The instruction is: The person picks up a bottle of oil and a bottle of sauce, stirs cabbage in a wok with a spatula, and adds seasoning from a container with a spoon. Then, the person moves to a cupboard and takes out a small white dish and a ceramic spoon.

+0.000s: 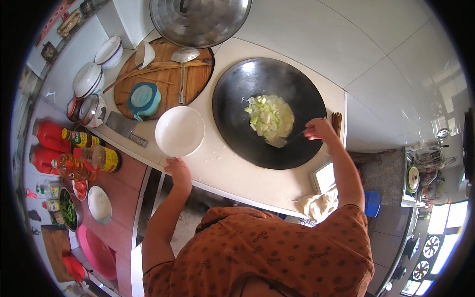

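Observation:
My right hand (315,129) grips the handle of a metal spatula (279,142), whose blade lies at the lower edge of chopped pale-green vegetables (270,118). These sit in liquid at the bottom of a large black wok (237,144), and faint steam rises from it. At the front edge of the counter, my left hand (179,171) is beside a white bowl (179,131), with its fingers by the near rim. The bowl looks empty. Whether that hand presses on the bowl or on the counter edge is hard to tell.
Left of the wok, a round wooden lid (198,80) carries a metal ladle (185,55) and a teal container (144,98). A cleaver (122,124) lies near the white bowl. Sauce bottles (105,157) stand at left. A cloth (319,206) hangs at the counter's right front.

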A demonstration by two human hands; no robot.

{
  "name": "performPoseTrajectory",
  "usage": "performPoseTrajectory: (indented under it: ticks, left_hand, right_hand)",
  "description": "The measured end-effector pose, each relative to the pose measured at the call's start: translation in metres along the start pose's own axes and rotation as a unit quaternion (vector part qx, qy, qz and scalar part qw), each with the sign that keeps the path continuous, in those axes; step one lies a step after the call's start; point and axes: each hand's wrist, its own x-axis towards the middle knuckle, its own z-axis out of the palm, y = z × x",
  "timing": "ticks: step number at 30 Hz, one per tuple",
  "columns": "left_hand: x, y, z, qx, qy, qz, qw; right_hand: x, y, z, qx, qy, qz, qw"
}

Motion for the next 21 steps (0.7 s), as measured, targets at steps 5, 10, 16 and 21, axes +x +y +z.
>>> performPoseTrajectory:
  ticks: [5,10,16,21]
  left_hand:
    - [0.0,-0.01,0.004,0.048,0.073,0.035,0.996]
    - [-0.004,-0.017,-0.009,0.054,0.075,0.036,0.995]
    - [0.0,-0.005,-0.001,0.029,0.038,0.012,0.999]
    - [0.002,0.0,0.0,0.017,0.011,-0.011,1.0]
  right_hand:
    - [0.013,-0.001,0.057,0.092,0.032,-0.084,0.992]
    - [-0.004,-0.03,0.057,0.111,0.029,-0.127,0.985]
    - [0.016,-0.047,0.056,0.071,0.039,-0.188,0.979]
    - [0.042,-0.021,0.078,0.11,0.053,-0.149,0.981]
